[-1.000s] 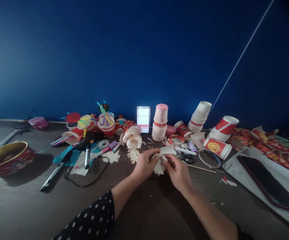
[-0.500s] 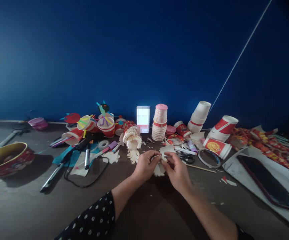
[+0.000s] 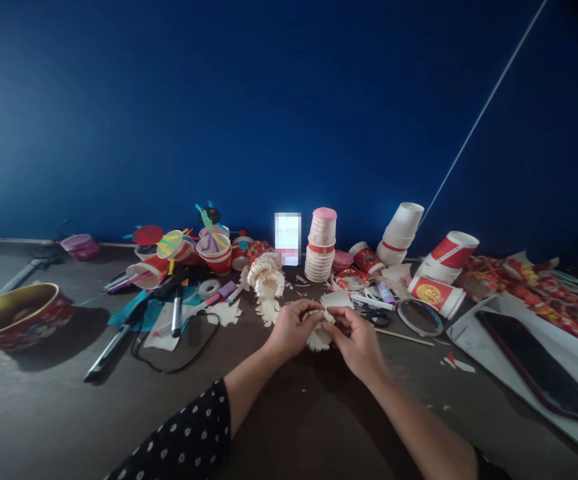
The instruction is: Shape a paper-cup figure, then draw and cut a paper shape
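Between my two hands, low over the table, is a small white paper piece with a notched, fringed edge. My left hand pinches it from the left, and my right hand has its thumb and fingertips on the right side of it. The fingers hide its upper part. Just beyond my left hand lies a curled, layered white paper construction with similar fringed edges. A white paper scrap rests behind my right hand.
Stacked paper cups and a lit screen stand at the back. Cups with coloured strips, a marker and a gold-lined bowl are leftward. Rightward are a tape roll, a thin stick and a phone.
Both hands stay in nearly the same place with the paper piece between them. The fringed piece is turned slightly and shows more of its face. The whole view has shifted a little.
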A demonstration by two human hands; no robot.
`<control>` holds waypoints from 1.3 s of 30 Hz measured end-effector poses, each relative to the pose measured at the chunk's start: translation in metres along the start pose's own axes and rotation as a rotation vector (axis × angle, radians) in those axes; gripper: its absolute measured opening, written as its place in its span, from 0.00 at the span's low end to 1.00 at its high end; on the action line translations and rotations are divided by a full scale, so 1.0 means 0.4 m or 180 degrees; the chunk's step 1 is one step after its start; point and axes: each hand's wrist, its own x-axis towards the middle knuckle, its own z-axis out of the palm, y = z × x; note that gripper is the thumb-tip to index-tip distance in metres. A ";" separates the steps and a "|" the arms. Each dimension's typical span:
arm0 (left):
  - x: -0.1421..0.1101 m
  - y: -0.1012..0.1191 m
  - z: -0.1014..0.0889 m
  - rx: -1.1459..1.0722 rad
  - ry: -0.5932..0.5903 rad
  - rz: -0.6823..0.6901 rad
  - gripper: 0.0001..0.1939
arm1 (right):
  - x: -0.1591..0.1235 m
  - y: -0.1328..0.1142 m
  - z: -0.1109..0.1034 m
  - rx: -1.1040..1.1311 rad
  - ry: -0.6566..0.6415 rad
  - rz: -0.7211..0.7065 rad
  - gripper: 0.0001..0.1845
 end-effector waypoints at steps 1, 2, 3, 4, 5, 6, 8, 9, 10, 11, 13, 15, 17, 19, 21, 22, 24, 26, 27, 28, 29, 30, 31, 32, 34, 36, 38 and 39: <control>0.002 -0.002 0.001 -0.0056 -0.0021 -0.0058 0.09 | 0.000 -0.002 0.001 0.0029 -0.0007 -0.0003 0.18; 0.003 -0.004 0.001 -0.0113 -0.0038 -0.0101 0.10 | 0.000 -0.004 0.001 0.0024 -0.0016 -0.0009 0.19; 0.004 -0.005 0.002 -0.0239 -0.0082 -0.0168 0.12 | 0.001 -0.004 0.001 -0.0008 -0.0025 -0.0008 0.19; 0.005 -0.005 0.003 -0.0401 -0.0091 -0.0248 0.15 | 0.002 -0.004 0.001 -0.0061 -0.0035 -0.0001 0.17; 0.006 -0.004 0.004 -0.0594 -0.0080 -0.0323 0.20 | 0.003 -0.002 0.000 -0.0128 -0.0018 0.0045 0.15; 0.006 -0.002 0.006 -0.0763 -0.0037 -0.0399 0.23 | 0.005 0.000 -0.002 -0.0148 0.0054 0.0111 0.14; 0.003 0.002 0.011 -0.0957 0.0148 -0.0578 0.27 | 0.010 0.008 -0.006 -0.0093 0.0305 0.0193 0.15; 0.001 0.005 0.014 -0.1044 0.0180 -0.0687 0.28 | 0.012 0.011 -0.007 -0.0024 0.0428 0.0224 0.15; -0.002 0.008 0.018 -0.1127 0.0164 -0.0803 0.28 | 0.014 0.014 -0.008 0.0047 0.0544 0.0238 0.15; -0.005 0.011 0.023 -0.1205 0.0075 -0.0908 0.29 | 0.015 0.015 -0.009 0.0108 0.0640 0.0241 0.15; -0.010 0.015 0.031 -0.1304 -0.0114 -0.1008 0.29 | 0.015 0.014 -0.007 0.0178 0.0744 0.0206 0.14; -0.011 0.017 0.035 -0.1248 -0.0117 -0.0972 0.27 | 0.012 0.009 -0.003 0.0224 0.0720 0.0146 0.13; -0.007 0.015 0.033 -0.1061 0.0015 -0.0925 0.25 | 0.008 0.002 0.000 0.0273 0.0590 0.0155 0.13; -0.001 0.008 0.026 -0.0878 0.0089 -0.0911 0.25 | 0.006 -0.002 0.001 0.0298 0.0505 0.0224 0.15; 0.004 -0.002 0.020 -0.0702 0.0098 -0.0858 0.25 | 0.006 -0.003 -0.002 0.0247 0.0488 0.0286 0.17; 0.005 -0.007 0.018 -0.0639 0.0084 -0.0819 0.25 | 0.008 -0.002 -0.003 0.0191 0.0484 0.0296 0.16; 0.006 -0.017 0.017 -0.0556 0.0075 -0.0747 0.25 | 0.010 0.002 -0.007 0.0046 0.0437 0.0297 0.13; 0.005 -0.022 0.019 -0.0529 0.0111 -0.0721 0.25 | 0.012 0.007 -0.009 -0.0044 0.0401 0.0286 0.11; 0.003 -0.023 0.020 -0.0523 0.0133 -0.0719 0.25 | 0.013 0.009 -0.009 -0.0047 0.0406 0.0290 0.11; 0.002 -0.022 0.021 -0.0516 0.0145 -0.0712 0.24 | 0.012 0.011 -0.008 -0.0029 0.0428 0.0302 0.11; 0.000 -0.020 0.022 -0.0481 0.0145 -0.0684 0.22 | 0.012 0.011 -0.007 -0.0007 0.0446 0.0317 0.11; -0.002 -0.017 0.023 -0.0382 0.0139 -0.0633 0.18 | 0.011 0.012 -0.006 0.0008 0.0458 0.0334 0.11; -0.004 -0.014 0.023 -0.0214 0.0146 -0.0555 0.13 | 0.009 0.011 -0.004 0.0016 0.0455 0.0358 0.11; -0.006 -0.011 0.023 0.0003 0.0164 -0.0459 0.07 | 0.007 0.010 -0.001 0.0020 0.0448 0.0387 0.11; -0.009 -0.007 0.021 0.0439 0.0234 -0.0294 0.02 | 0.005 0.007 0.003 0.0023 0.0413 0.0424 0.12; -0.007 -0.008 0.016 0.0616 0.0302 -0.0252 0.02 | 0.005 0.004 0.002 0.0026 0.0377 0.0424 0.13; 0.001 -0.016 0.006 0.0458 0.0370 -0.0340 0.03 | 0.010 0.003 -0.010 -0.0026 0.0451 0.0355 0.15; 0.007 -0.022 -0.001 0.0307 0.0475 -0.0424 0.05 | 0.015 0.004 -0.020 -0.0092 0.0573 0.0313 0.16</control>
